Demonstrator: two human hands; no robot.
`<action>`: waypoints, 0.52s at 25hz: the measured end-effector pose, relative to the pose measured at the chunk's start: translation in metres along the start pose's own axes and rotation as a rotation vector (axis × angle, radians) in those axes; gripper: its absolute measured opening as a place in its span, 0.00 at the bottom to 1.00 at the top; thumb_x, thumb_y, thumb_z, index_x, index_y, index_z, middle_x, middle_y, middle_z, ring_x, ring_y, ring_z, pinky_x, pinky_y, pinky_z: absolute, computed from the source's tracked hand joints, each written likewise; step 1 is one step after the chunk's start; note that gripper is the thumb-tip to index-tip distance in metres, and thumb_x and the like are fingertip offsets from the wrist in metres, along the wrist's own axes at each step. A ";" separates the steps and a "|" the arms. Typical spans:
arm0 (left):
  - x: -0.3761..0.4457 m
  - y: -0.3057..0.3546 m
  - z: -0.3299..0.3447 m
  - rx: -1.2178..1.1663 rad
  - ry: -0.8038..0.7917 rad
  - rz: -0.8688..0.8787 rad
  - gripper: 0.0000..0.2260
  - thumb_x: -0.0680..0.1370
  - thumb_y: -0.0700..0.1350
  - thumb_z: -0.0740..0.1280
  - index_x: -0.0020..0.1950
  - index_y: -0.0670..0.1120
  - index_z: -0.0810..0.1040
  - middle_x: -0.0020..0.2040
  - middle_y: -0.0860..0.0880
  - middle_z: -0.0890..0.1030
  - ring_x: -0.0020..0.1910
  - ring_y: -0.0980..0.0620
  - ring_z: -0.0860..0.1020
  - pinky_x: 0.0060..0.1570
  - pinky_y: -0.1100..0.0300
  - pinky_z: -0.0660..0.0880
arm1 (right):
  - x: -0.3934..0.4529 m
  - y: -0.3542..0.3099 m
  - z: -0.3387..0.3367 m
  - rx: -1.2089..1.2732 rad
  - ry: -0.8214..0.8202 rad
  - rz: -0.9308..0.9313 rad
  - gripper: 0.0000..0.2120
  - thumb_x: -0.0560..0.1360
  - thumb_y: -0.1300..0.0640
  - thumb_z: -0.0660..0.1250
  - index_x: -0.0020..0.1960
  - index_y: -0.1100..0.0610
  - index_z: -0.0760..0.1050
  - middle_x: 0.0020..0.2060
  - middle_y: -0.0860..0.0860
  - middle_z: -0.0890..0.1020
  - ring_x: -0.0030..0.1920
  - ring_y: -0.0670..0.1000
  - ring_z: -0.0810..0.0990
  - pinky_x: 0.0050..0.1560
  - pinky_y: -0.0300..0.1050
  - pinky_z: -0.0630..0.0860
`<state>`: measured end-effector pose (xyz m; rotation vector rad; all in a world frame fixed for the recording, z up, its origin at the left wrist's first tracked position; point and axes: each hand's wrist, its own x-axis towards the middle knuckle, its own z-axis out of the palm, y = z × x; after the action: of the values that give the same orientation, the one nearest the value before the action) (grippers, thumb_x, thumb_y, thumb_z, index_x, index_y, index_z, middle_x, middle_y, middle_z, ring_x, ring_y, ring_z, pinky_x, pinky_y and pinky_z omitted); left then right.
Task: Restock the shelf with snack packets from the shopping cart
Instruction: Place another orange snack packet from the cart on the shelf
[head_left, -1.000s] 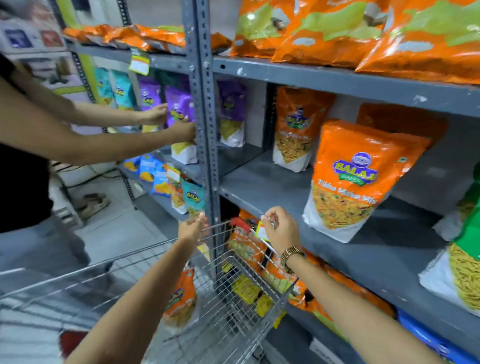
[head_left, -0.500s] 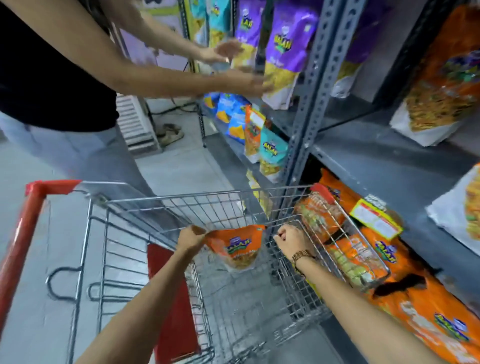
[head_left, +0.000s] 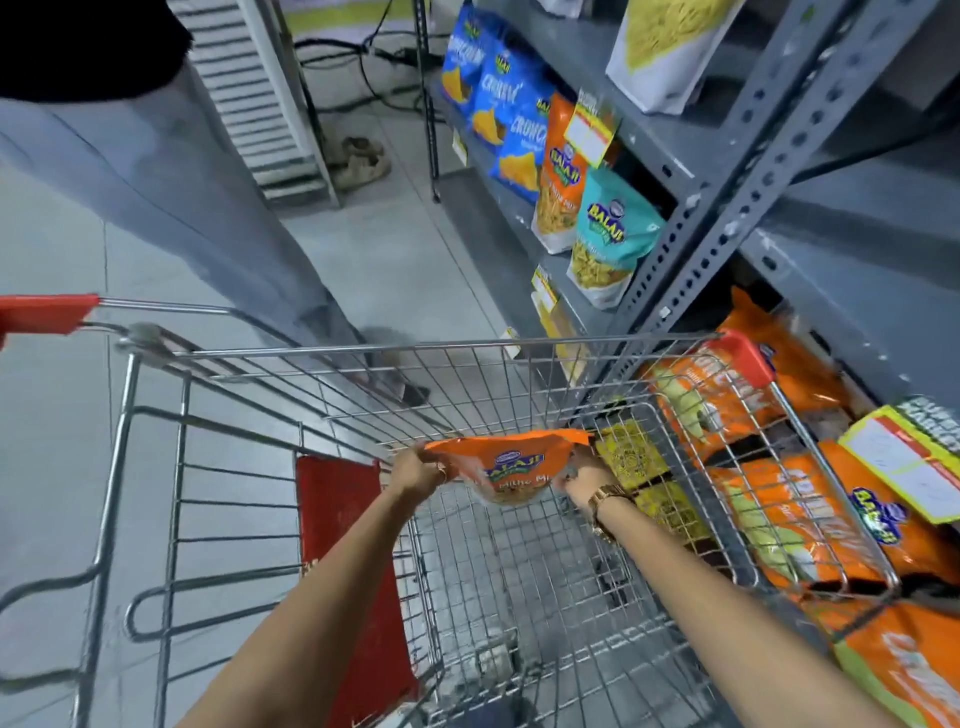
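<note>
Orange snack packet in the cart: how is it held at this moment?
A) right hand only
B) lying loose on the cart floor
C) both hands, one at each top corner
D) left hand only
C: the left hand and right hand each pinch a top corner of the orange snack packet inside the cart.

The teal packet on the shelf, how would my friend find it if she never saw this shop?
Start at the wire shopping cart and look just past its far rim to the low grey shelf. The teal Balaji packet stands there, nearest the cart. Its neighbours are orange and blue; it is the only teal one.
</note>
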<state>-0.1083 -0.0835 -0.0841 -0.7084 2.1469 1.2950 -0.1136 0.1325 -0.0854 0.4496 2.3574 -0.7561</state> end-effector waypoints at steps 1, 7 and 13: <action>0.011 -0.007 0.005 0.010 0.006 -0.011 0.12 0.72 0.31 0.66 0.56 0.36 0.77 0.46 0.42 0.79 0.34 0.54 0.73 0.24 0.70 0.68 | 0.012 0.002 0.006 -0.004 -0.015 0.031 0.05 0.73 0.63 0.64 0.48 0.59 0.74 0.47 0.58 0.78 0.44 0.53 0.75 0.41 0.42 0.66; 0.020 -0.013 0.013 -0.017 0.072 0.082 0.10 0.73 0.41 0.69 0.50 0.36 0.81 0.41 0.43 0.79 0.38 0.50 0.72 0.40 0.58 0.67 | 0.030 -0.002 0.010 0.054 0.017 0.033 0.22 0.76 0.59 0.61 0.30 0.45 0.54 0.30 0.42 0.59 0.35 0.47 0.64 0.40 0.37 0.62; 0.013 -0.005 0.017 -0.036 0.115 0.111 0.06 0.73 0.36 0.67 0.48 0.35 0.82 0.42 0.45 0.78 0.43 0.51 0.73 0.40 0.57 0.71 | 0.015 0.005 0.006 0.193 0.123 0.055 0.14 0.75 0.58 0.61 0.31 0.52 0.68 0.36 0.53 0.73 0.42 0.53 0.71 0.35 0.42 0.63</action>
<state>-0.1116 -0.0719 -0.1027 -0.7017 2.2885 1.3843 -0.1196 0.1341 -0.1009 0.6572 2.3837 -0.9589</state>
